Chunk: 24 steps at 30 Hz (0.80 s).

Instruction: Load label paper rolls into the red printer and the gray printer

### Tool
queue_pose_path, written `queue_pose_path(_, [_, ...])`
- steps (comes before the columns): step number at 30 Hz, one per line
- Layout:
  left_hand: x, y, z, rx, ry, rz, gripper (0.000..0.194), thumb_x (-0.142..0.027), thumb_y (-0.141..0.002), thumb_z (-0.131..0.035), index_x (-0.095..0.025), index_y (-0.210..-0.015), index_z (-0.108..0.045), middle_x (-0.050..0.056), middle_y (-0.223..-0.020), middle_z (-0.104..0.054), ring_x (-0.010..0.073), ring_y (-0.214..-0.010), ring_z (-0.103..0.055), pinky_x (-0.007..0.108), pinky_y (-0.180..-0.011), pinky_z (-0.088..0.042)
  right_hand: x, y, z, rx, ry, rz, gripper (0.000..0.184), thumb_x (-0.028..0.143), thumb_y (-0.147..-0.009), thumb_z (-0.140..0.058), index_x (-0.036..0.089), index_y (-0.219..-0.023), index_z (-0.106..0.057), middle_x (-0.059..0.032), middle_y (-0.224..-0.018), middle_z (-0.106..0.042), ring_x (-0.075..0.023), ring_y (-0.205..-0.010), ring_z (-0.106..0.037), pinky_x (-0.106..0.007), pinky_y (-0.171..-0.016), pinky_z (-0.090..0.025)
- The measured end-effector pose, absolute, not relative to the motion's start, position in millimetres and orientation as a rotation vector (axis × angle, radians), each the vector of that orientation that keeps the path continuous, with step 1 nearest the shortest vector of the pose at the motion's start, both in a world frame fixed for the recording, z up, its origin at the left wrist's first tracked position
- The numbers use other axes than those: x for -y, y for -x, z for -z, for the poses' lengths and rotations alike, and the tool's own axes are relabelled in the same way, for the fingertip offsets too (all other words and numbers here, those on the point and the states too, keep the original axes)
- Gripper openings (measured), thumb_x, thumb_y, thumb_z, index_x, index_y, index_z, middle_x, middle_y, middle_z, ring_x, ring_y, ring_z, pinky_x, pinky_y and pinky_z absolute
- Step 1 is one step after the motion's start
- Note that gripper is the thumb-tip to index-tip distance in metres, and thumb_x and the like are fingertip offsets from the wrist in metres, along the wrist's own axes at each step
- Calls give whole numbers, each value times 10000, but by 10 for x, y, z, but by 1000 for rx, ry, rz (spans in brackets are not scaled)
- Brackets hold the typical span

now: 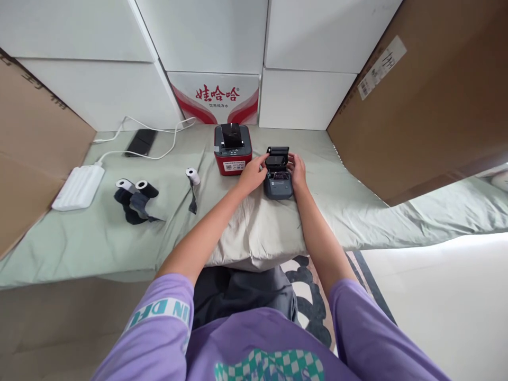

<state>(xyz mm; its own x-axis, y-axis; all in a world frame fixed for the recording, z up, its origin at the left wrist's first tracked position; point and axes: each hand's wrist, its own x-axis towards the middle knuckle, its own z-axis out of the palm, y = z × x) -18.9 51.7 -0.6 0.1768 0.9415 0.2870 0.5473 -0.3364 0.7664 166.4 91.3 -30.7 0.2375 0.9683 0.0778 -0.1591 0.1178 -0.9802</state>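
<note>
A small dark grey portable printer (pixel 279 189) sits on the green cloth with its lid (pixel 278 151) raised. Something dark and shiny lies in its open compartment, too small to make out. My left hand (pixel 254 173) holds it from the left, fingertips at the lid's hinge side. On the opposite side, my right hand (pixel 297 168) has its fingers curled against the lid and body. Just left of them stands a red and dark grey printer (pixel 233 153), a black strip (pixel 232 135) coming out of its top.
Left lie a white roll with a dark strip (pixel 192 176), two rolls with crumpled black film (pixel 137 201), a black phone (pixel 142 142) and a white power bank (pixel 78 188) with a cable. White boxes (pixel 214 34) line the back; brown cartons (pixel 432 100) flank both sides.
</note>
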Motion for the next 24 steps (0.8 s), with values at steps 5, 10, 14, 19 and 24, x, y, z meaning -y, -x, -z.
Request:
queue_pose_path(5, [-512,111,-272,-1493,-2271,-760,383,-178,-917,-536,-227,-1200,-789,89,-1227,-734,243,-1070,-690,340,-887,-539,-881,-1651,260,944,1150,-1055,506,722,-893,-532,258,-1075,-623,-40,-1092,-696,-159,-864,-671,-278,-730,-535])
queue_pose_path(10, [-738,-45,-528,-1551,-2310,-270,404,-182,-826,-653,-235,-1194,-810,98,-1128,-800,269,-1042,-721,332,-847,-548,-883,-1655,238,946,1165,-1079,508,742,-871,-549,260,-1022,-602,-35,-1053,-687,-159,-838,-656,-278,-713,-526])
queue_pose_path(14, [-787,-98,-748,-1472,-2362,-120,294,-257,-839,-679,-227,-1083,-839,77,-1041,-816,254,-971,-721,312,-813,-517,-882,-1657,258,982,1154,-1061,579,812,-836,-524,260,-997,-590,-39,-1004,-674,-167,-814,-642,-291,-711,-511])
queue_pose_path(19, [-639,-12,-875,-1329,-2293,-155,389,-472,-949,-576,-174,-930,-826,63,-895,-779,213,-824,-678,296,-722,-463,-888,-1644,290,1006,1114,-1048,591,826,-834,-518,256,-971,-594,-38,-978,-667,-171,-804,-631,-298,-717,-511])
queue_pose_path(24, [-417,145,-907,-1410,-2436,-586,156,-327,-882,-688,-198,-880,-776,37,-946,-734,188,-845,-648,295,-738,-455,-910,-1635,303,999,1128,-1047,585,827,-856,-514,259,-959,-609,-32,-974,-669,-164,-795,-609,-291,-727,-522])
